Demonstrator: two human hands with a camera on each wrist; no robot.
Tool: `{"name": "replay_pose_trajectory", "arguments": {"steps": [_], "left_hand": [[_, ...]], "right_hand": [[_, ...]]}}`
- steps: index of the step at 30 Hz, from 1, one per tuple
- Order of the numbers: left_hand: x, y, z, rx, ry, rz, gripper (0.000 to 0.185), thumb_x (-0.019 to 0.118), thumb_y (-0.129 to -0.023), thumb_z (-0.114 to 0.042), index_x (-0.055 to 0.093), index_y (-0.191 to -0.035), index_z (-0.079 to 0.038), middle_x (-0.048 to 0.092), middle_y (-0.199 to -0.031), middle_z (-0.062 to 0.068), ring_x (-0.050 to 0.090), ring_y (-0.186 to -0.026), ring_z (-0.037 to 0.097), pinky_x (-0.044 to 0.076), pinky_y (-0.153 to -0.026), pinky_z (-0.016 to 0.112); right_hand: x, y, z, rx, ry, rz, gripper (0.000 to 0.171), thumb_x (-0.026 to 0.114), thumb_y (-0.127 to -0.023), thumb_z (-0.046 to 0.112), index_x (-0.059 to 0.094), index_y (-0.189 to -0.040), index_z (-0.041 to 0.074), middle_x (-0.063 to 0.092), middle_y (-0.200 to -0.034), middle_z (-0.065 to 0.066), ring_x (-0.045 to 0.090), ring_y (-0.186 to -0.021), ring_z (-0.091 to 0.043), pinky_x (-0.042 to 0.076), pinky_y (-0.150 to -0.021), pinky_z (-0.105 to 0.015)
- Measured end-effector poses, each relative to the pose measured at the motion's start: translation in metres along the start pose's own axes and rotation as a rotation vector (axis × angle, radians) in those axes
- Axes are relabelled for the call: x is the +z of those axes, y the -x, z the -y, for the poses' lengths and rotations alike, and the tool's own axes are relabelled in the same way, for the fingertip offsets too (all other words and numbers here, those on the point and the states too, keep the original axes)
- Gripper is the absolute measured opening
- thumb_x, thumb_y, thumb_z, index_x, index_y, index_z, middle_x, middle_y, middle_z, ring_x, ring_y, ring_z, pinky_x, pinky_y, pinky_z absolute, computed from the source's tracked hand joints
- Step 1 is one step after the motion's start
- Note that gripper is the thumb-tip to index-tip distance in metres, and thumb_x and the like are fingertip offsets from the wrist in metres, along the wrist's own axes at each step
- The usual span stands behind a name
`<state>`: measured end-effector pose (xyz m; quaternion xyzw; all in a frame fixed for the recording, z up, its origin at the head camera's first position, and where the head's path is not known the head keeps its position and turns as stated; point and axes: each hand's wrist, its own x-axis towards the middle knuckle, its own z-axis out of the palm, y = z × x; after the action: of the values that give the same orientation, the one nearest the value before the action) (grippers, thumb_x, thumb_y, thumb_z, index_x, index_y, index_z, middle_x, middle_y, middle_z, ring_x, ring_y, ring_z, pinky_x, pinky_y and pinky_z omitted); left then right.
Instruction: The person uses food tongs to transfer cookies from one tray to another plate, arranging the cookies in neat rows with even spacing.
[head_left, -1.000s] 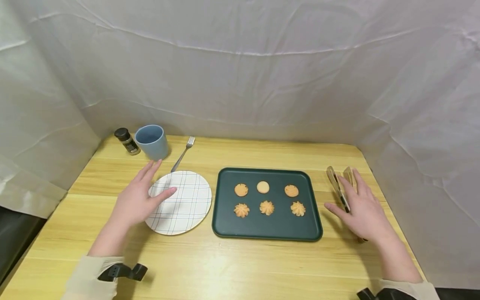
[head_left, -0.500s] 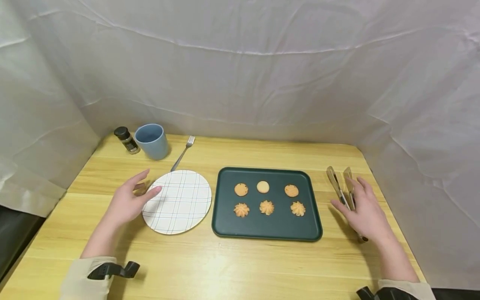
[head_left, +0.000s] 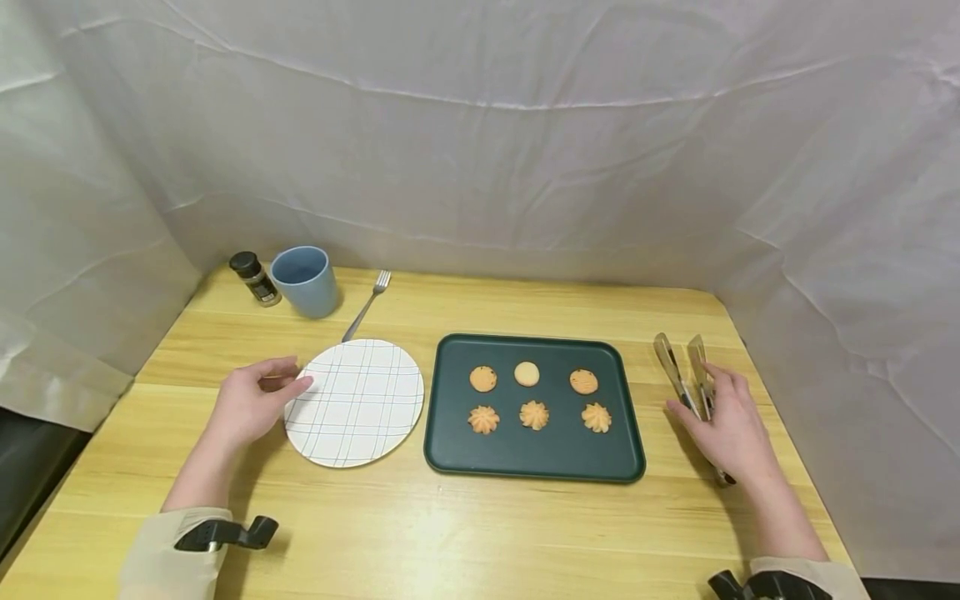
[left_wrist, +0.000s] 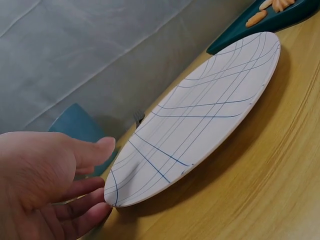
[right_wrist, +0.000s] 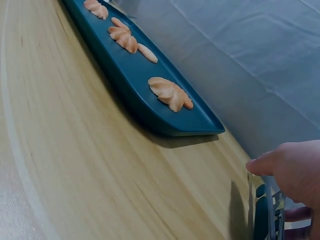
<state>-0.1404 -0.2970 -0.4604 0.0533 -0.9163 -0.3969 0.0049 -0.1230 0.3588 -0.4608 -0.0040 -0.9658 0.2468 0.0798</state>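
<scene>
A white plate (head_left: 356, 404) with thin checked lines lies on the wooden table. My left hand (head_left: 251, 400) is at its left side, fingertips right at the rim and thumb apart from them over the plate's edge. In the left wrist view the left fingers (left_wrist: 82, 210) reach the plate's near rim. A pair of metal tongs (head_left: 670, 360) lies spread to the right of the tray. My right hand (head_left: 731, 425) straddles the tongs from above, its thumb on the left side and its fingers along the right arm. The palm hides part of the tongs.
Between the hands lies a dark green tray (head_left: 536, 462) bearing several cookies, some round and flat, some swirled. Behind the plate are a fork (head_left: 367, 304), a blue cup (head_left: 311, 292) and a black-capped spice jar (head_left: 257, 282). A pale cloth (head_left: 480, 167) encloses the back and sides.
My left hand has drawn back to the plate's left rim, and the plate has shifted slightly left. My right hand has lowered and shifted slightly right over the tongs.
</scene>
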Motion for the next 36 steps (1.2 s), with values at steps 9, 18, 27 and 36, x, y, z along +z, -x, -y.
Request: {"name": "replay_pose_trajectory", "arguments": {"steps": [9,18,27,36], "left_hand": [[0.002,-0.006,0.01,0.009,0.036,-0.026,0.045,0.076,-0.101,-0.022,0.067,-0.135,0.006,0.074,-0.121,0.023,0.069,-0.109,0.037,0.049,-0.074,0.012],[0.003,-0.01,0.014,-0.035,0.023,-0.026,0.039,0.075,-0.101,-0.021,0.071,-0.132,0.003,0.075,-0.121,0.019,0.068,-0.108,0.03,0.049,-0.073,0.015],[0.003,-0.01,0.012,-0.058,0.015,-0.025,0.034,0.074,-0.102,-0.021,0.074,-0.129,0.001,0.074,-0.124,0.021,0.066,-0.112,0.033,0.048,-0.076,0.018],[0.006,-0.012,0.014,-0.086,0.032,-0.014,0.036,0.073,-0.103,-0.024,0.074,-0.129,0.002,0.073,-0.125,0.022,0.066,-0.112,0.031,0.048,-0.075,0.018]], "right_hand": [[0.006,-0.002,-0.004,0.055,-0.028,-0.017,0.09,0.075,-0.099,0.038,0.03,-0.156,-0.014,0.038,-0.139,-0.045,0.048,-0.117,-0.063,0.04,-0.093,-0.075],[0.013,-0.006,-0.006,0.082,-0.039,-0.026,0.087,0.073,-0.101,0.036,0.031,-0.153,-0.019,0.043,-0.133,-0.043,0.048,-0.117,-0.059,0.039,-0.096,-0.072],[0.016,-0.01,-0.01,0.096,-0.024,-0.048,0.073,0.074,-0.1,0.034,0.046,-0.14,-0.021,0.052,-0.123,-0.042,0.052,-0.111,-0.056,0.042,-0.09,-0.069],[0.018,-0.014,-0.014,0.073,-0.04,-0.066,0.053,0.071,-0.103,0.029,0.057,-0.127,-0.017,0.056,-0.119,-0.04,0.053,-0.111,-0.057,0.042,-0.089,-0.07]]}}
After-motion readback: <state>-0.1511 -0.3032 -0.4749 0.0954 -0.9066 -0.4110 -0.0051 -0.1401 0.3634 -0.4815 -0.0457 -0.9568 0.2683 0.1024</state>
